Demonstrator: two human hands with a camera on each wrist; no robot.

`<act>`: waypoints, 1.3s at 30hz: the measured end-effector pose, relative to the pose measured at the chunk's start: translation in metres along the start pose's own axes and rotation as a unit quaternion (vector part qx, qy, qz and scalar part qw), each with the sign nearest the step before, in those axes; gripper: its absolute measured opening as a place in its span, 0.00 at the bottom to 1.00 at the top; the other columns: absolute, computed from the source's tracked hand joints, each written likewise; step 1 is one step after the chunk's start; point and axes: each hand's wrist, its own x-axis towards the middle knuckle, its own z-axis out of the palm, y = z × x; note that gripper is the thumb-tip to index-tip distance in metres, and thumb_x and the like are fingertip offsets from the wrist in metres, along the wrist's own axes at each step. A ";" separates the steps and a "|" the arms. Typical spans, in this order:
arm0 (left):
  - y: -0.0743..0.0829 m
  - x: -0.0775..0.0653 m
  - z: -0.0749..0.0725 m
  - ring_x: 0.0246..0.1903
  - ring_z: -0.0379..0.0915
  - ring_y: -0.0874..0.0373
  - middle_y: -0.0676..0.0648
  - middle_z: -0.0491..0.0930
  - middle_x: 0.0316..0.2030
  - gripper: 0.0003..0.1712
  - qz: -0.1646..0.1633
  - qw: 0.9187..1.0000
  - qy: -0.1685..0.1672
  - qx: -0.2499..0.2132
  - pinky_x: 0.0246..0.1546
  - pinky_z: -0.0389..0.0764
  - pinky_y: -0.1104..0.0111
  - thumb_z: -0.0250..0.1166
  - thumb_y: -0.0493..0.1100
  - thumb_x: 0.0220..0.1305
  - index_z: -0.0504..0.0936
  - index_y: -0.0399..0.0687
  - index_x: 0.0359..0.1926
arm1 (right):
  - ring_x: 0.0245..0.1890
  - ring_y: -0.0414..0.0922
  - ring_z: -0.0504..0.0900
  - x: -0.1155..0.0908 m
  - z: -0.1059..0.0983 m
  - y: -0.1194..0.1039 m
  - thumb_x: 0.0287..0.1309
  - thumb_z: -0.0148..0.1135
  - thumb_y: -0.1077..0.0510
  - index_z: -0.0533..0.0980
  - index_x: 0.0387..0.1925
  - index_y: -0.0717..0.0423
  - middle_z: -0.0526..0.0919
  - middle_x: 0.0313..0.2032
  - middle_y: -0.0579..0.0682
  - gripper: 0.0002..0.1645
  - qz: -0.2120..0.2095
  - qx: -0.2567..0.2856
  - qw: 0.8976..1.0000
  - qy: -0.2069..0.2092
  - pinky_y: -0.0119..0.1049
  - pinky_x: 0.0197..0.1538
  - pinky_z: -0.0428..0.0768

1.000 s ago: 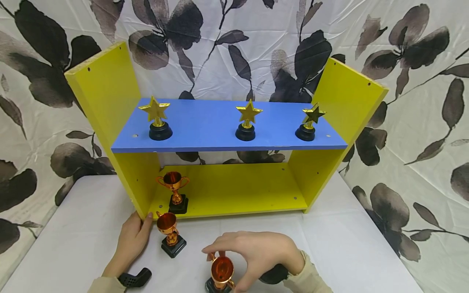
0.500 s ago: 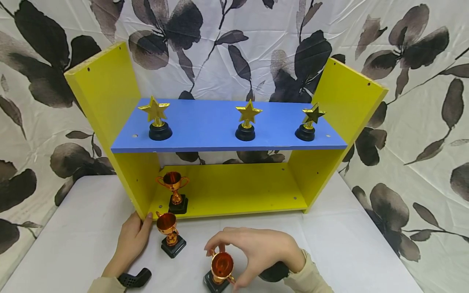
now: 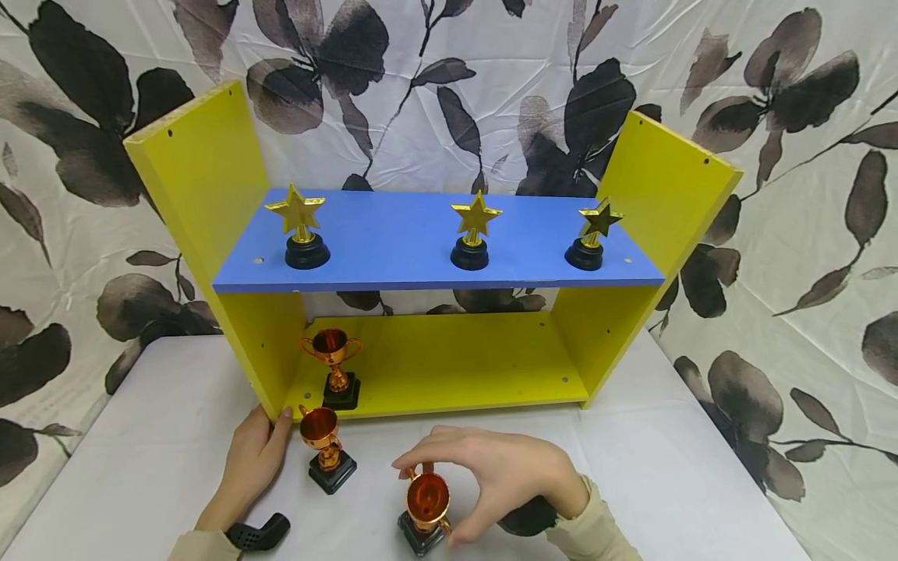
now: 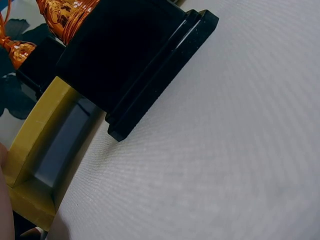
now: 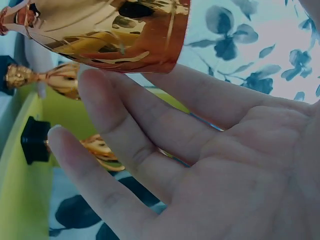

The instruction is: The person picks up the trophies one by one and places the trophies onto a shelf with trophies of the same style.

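My right hand (image 3: pixel 498 479) pinches a copper-coloured trophy cup (image 3: pixel 427 499) between its fingers and thumb at the two handles. The cup's black square base sits low in the head view. In the right wrist view, this cup's shiny bowl (image 5: pixel 130 37) overlaps the fingertips. My left hand (image 3: pixel 256 460) grips the lower front corner of the shelf's yellow left panel (image 3: pixel 231 312), thumb on the inner side. Beside that thumb a second trophy cup (image 3: pixel 327 448) stands on the white cloth; its black base (image 4: pixel 125 60) fills much of the left wrist view.
A third trophy cup (image 3: pixel 338 370) stands at the left of the yellow bottom board (image 3: pixel 449 358). On the blue shelf board (image 3: pixel 393 234) are three gold star trophies, at left (image 3: pixel 305 234), centre-right (image 3: pixel 473 234) and right (image 3: pixel 592 234). A floral cloth (image 3: pixel 435 93) hangs behind.
My right hand and its trophy cup have shifted slightly forward, toward the shelf, and the cup's black base has turned a little. My left hand has stayed put.
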 end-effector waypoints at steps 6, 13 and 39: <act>0.001 0.000 0.000 0.48 0.74 0.35 0.30 0.77 0.47 0.21 -0.001 1.000 0.000 0.001 0.50 0.71 0.41 0.51 0.43 0.76 0.70 0.27 0.58 | 0.61 0.36 0.70 -0.002 -0.002 0.001 0.51 0.74 0.56 0.63 0.71 0.53 0.74 0.63 0.48 0.47 -0.014 -0.001 1.000 0.014 0.38 0.65 0.69; 0.002 0.000 -0.001 0.48 0.74 0.35 0.31 0.78 0.46 0.21 -0.001 1.000 0.000 0.001 0.49 0.72 0.41 0.51 0.43 0.76 0.70 0.27 0.57 | 0.62 0.38 0.70 -0.005 -0.003 0.005 0.52 0.73 0.55 0.62 0.72 0.53 0.73 0.64 0.46 0.48 -0.013 -0.005 1.000 0.027 0.39 0.66 0.68; 0.002 0.001 -0.001 0.43 0.75 0.39 0.34 0.78 0.42 0.19 0.001 1.000 0.005 0.009 0.45 0.73 0.45 0.52 0.43 0.76 0.72 0.28 0.53 | 0.56 0.38 0.72 -0.006 -0.007 0.016 0.49 0.76 0.56 0.64 0.70 0.52 0.74 0.61 0.47 0.48 -0.057 -0.013 0.993 0.101 0.35 0.58 0.75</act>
